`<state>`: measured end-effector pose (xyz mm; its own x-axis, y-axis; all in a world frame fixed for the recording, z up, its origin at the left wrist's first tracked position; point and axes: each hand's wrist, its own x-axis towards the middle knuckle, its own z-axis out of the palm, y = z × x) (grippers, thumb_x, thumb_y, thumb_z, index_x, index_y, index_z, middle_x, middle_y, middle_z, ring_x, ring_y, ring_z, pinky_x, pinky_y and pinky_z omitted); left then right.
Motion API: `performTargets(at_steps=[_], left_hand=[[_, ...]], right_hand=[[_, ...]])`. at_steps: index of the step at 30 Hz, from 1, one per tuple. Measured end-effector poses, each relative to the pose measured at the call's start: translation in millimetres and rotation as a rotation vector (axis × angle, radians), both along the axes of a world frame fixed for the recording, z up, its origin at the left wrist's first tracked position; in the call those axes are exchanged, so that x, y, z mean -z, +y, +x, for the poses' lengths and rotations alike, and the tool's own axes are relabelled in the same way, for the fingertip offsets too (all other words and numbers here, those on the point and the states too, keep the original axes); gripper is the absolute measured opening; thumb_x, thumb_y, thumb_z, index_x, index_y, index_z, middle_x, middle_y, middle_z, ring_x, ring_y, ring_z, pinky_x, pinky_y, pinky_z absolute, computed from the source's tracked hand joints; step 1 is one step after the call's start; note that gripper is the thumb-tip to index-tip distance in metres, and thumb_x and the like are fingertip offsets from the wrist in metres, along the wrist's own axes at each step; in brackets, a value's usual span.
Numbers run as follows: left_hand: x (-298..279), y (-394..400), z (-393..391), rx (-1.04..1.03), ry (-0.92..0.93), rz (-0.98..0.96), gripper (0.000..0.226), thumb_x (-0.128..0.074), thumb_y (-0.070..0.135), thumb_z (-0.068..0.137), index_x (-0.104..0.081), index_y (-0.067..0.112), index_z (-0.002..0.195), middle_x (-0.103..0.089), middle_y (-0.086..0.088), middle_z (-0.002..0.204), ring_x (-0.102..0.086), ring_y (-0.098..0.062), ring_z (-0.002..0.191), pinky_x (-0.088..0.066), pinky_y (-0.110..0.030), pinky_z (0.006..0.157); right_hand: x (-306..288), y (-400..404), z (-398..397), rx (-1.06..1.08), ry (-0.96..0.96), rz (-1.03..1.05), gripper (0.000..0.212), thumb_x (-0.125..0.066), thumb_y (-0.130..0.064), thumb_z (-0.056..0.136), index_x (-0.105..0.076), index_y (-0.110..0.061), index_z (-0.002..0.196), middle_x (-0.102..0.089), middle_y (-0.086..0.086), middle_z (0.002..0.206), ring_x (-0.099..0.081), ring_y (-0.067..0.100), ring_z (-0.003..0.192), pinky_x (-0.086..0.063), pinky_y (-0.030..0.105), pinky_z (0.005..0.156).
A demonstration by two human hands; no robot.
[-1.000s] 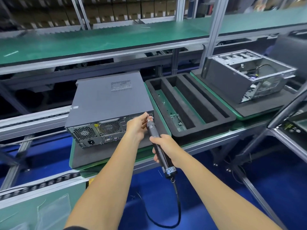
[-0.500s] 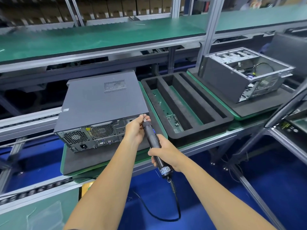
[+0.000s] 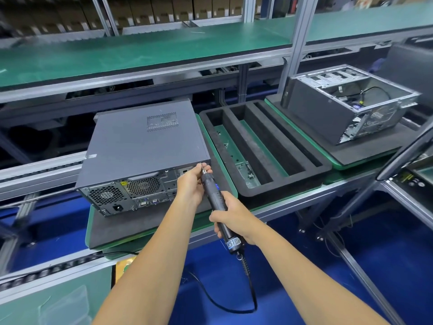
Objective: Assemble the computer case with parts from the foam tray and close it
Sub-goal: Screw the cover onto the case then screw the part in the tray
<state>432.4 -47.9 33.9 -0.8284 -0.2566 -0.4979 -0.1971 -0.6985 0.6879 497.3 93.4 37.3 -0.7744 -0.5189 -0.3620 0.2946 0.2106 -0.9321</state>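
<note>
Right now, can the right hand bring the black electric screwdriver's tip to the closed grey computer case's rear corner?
Probably yes: the right hand grips the black electric screwdriver, its tip already beside the closed grey computer case, steadied by the left hand.

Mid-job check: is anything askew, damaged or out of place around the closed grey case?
Nothing stands out. The closed grey computer case sits flat on its black foam pad, the black foam tray looks intact, and both hands steady the black electric screwdriver.

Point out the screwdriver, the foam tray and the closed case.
screwdriver (image 3: 214, 198): head view, on its black barrel between the hands.
foam tray (image 3: 281, 195): head view, on its near wall.
closed case (image 3: 140, 146): head view, on its top panel.
</note>
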Motion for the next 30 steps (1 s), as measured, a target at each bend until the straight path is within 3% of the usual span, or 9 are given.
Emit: performTargets(at_steps=[8,18,21,24,27,30], left_hand=[[-3,-2,-1,-0.015,0.000,0.037,0.012,-0.056,0.009,0.094,-0.061,-0.001,0.088,-0.068,-0.009,0.072,-0.065,-0.016,0.058,-0.056,-0.028,0.061],[-4,-2,1,-0.018,0.023,0.073,0.013,-0.051,0.008,0.095,-0.058,-0.003,0.095,-0.063,-0.015,0.087,-0.062,-0.023,0.070,-0.054,-0.034,0.080],[-7,-2,3,-0.009,0.020,0.037,0.012,-0.051,0.006,0.095,-0.058,-0.002,0.091,-0.063,-0.013,0.082,-0.062,-0.022,0.068,-0.053,-0.035,0.083],[-9,1,3,-0.001,0.011,-0.009,0.012,-0.053,0.006,0.095,-0.058,-0.001,0.086,-0.062,-0.011,0.077,-0.060,-0.020,0.065,-0.054,-0.031,0.072],[-10,8,3,-0.002,-0.017,-0.047,0.013,-0.053,0.007,0.093,-0.056,0.002,0.082,-0.060,-0.010,0.073,-0.055,-0.020,0.060,-0.051,-0.029,0.057],[-12,23,-1,0.058,-0.061,-0.212,0.009,-0.048,0.009,0.089,-0.054,0.007,0.083,-0.062,-0.011,0.063,-0.053,-0.018,0.050,-0.046,-0.025,0.048]], right_hand=[[-3,-7,2,0.025,-0.019,0.013,0.038,-0.061,-0.009,0.086,-0.045,-0.019,0.119,-0.056,0.011,0.084,-0.061,0.015,0.057,-0.055,0.031,0.055],[-9,-12,1,0.061,-0.042,0.015,0.034,-0.061,-0.009,0.085,-0.046,-0.015,0.116,-0.057,0.013,0.083,-0.061,0.014,0.053,-0.055,0.031,0.052],[-7,-14,1,0.062,0.101,0.168,0.040,-0.068,-0.016,0.080,-0.047,-0.020,0.114,-0.058,0.007,0.095,-0.062,0.018,0.071,-0.055,0.032,0.062],[-10,-18,0,0.055,0.147,0.191,0.028,-0.071,-0.018,0.077,-0.054,-0.018,0.100,-0.060,0.004,0.091,-0.060,0.019,0.079,-0.054,0.035,0.074],[-15,-17,-1,0.048,0.024,0.073,0.012,-0.066,-0.015,0.080,-0.057,-0.016,0.088,-0.060,0.004,0.081,-0.058,0.018,0.074,-0.051,0.032,0.071],[-16,-3,-2,0.042,-0.100,0.020,0.012,-0.059,-0.009,0.082,-0.055,-0.014,0.093,-0.060,0.001,0.075,-0.057,0.015,0.069,-0.050,0.027,0.066]])
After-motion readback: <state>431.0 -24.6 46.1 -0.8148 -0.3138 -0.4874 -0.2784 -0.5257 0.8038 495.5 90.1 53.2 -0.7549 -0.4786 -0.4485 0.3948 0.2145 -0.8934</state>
